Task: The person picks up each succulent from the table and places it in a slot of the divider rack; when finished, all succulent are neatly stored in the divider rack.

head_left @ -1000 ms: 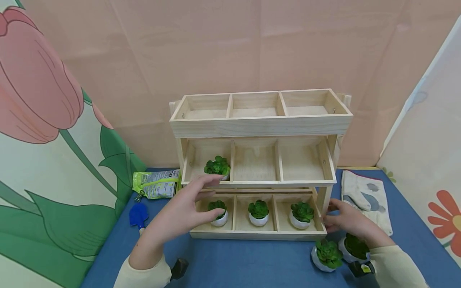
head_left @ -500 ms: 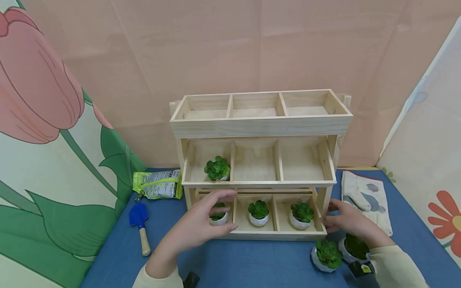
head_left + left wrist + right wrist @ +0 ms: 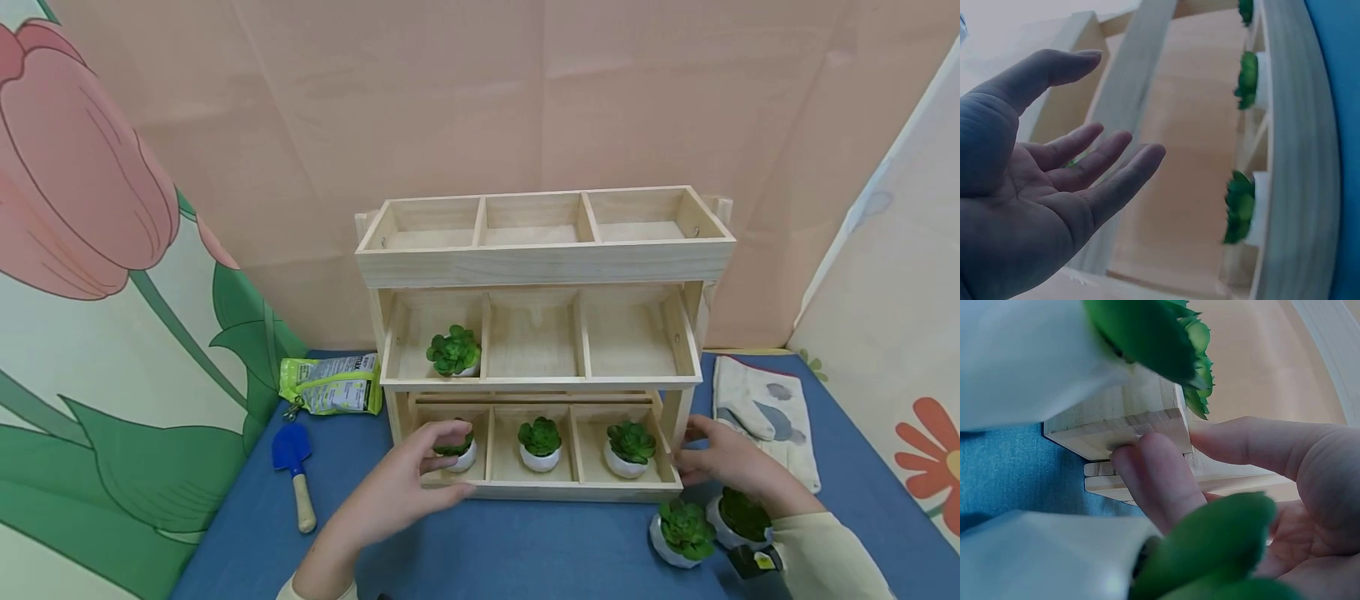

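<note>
A three-tier wooden planter shelf (image 3: pixel 543 265) stands on the blue tabletop. My left hand (image 3: pixel 405 479) hovers before its bottom-left compartment, fingers spread and slightly bent, holding nothing. Partly behind those fingers is a potted succulent (image 3: pixel 465 457). The middle succulent (image 3: pixel 539 442) and right succulent (image 3: pixel 628 446) fill the other bottom compartments; another succulent (image 3: pixel 454 350) sits in the middle tier's left compartment. My right hand (image 3: pixel 723 458) holds the bottom tier's right end, its thumb at the upper edge and its fingers (image 3: pixel 1160 472) against the end face.
Two more potted succulents stand by my right wrist, a brighter one (image 3: pixel 681 532) and a darker one (image 3: pixel 738 517). White patterned gloves (image 3: pixel 765 412) lie at right. On the left are a green-and-grey pouch (image 3: pixel 330 383) and a blue toy shovel (image 3: pixel 292 454).
My left hand has come down from the middle tier's left succulent to the bottom tier, swinging right and then slightly back left. My right hand stays at the shelf's end.
</note>
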`<state>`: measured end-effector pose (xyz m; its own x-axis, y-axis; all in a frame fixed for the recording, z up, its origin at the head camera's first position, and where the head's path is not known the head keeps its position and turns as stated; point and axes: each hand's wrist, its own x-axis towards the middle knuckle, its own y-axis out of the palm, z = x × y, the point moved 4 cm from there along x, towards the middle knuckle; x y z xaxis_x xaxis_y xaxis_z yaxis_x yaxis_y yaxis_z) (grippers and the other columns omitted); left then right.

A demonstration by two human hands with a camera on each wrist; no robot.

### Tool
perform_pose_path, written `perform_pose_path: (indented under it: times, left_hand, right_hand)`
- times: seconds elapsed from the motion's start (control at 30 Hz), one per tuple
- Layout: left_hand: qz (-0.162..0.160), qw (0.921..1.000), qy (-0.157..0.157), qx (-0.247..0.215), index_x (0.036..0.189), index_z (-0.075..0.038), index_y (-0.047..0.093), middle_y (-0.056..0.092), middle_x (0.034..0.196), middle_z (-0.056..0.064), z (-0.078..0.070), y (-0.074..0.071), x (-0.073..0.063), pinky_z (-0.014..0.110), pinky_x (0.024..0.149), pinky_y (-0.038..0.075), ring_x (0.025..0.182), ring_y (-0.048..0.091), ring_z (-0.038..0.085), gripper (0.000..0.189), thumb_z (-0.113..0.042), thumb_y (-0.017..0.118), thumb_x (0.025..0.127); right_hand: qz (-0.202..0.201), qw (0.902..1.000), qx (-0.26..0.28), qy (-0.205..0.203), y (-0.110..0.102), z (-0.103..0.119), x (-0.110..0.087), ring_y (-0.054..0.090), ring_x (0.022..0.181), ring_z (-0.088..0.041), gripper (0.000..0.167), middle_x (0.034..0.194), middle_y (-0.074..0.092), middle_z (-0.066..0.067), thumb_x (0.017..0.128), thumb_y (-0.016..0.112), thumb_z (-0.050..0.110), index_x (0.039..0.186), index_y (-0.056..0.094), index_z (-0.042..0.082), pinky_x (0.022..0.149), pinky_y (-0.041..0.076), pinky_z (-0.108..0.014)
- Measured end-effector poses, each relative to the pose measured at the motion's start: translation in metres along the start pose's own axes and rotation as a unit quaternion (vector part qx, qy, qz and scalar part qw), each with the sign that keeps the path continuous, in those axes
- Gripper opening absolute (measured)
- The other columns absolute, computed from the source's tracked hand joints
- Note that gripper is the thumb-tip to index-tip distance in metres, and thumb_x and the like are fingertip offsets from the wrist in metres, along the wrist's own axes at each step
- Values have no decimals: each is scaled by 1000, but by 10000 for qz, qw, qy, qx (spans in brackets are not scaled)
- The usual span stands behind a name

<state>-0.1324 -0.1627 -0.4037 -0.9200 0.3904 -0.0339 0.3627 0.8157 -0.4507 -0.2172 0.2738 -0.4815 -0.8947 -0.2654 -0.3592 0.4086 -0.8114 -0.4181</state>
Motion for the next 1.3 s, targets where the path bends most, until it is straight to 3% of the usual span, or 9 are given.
perform_pose_path:
  times: [0.27, 0.4, 0.67, 0.8, 0.9, 1.13, 1.3]
  left_hand:
    - [-540, 9972, -518, -92, 155, -12, 50, 55, 157, 19, 26, -14, -7, 42, 106, 61, 141, 60, 44, 65, -31, 78, 99]
    - [-948, 9935, -620, 127, 155, -13, 51, 53, 161, 15, 34, -21, -9, 43, 110, 59, 145, 56, 42, 62, -34, 75, 102]
    - [-1710, 9724, -1388, 770, 160, -6, 42, 41, 162, 23, 55, -43, -15, 50, 106, 61, 143, 56, 46, 66, -33, 69, 106]
    - [-1692, 9648, -1751, 994, 164, -1, 33, 31, 166, 30, 69, -48, -14, 55, 103, 61, 144, 53, 51, 73, -30, 68, 107]
    - [-1540, 9646, -1918, 957, 166, 1, 27, 28, 169, 33, 80, -49, -11, 58, 101, 61, 145, 52, 53, 78, -31, 67, 107]
    - [-1340, 9693, -2047, 234, 167, 3, 23, 27, 171, 33, 98, -48, -5, 59, 109, 57, 148, 48, 53, 76, -27, 63, 109]
    - [-1261, 9716, -1994, -192, 165, 4, 25, 30, 170, 35, 105, -46, -3, 53, 103, 62, 145, 53, 51, 74, -26, 62, 109]
  right_hand:
    - [23, 10000, -49, -56, 0, 0, 1, 79, 99, -32, 75, 137, 52, -40, 102, 69, 11, 157, 28, -19, 81, 69, -48]
    - [-5, 10000, -53, -46, 0, -1, 1, 79, 99, -31, 74, 137, 52, -40, 102, 69, 10, 157, 28, -19, 80, 69, -48]
    - [-4, 10000, -11, -7, -1, -1, 1, 79, 98, -31, 75, 137, 53, -39, 101, 70, 12, 157, 29, -17, 81, 69, -48]
    - [-6, 10000, 31, 19, -1, -1, 0, 79, 98, -32, 76, 137, 53, -38, 101, 72, 13, 157, 30, -17, 81, 69, -47]
    - [4, 10000, 2, 14, 0, 1, 0, 79, 98, -31, 76, 137, 52, -39, 101, 71, 13, 157, 30, -17, 81, 69, -47]
    - [-28, 10000, -5, 49, 0, 1, 0, 79, 98, -30, 76, 137, 53, -37, 100, 72, 13, 156, 31, -16, 80, 69, -47]
    - [-35, 10000, -10, 44, 0, 1, -1, 79, 98, -30, 77, 137, 53, -37, 100, 73, 13, 156, 31, -16, 80, 69, -47]
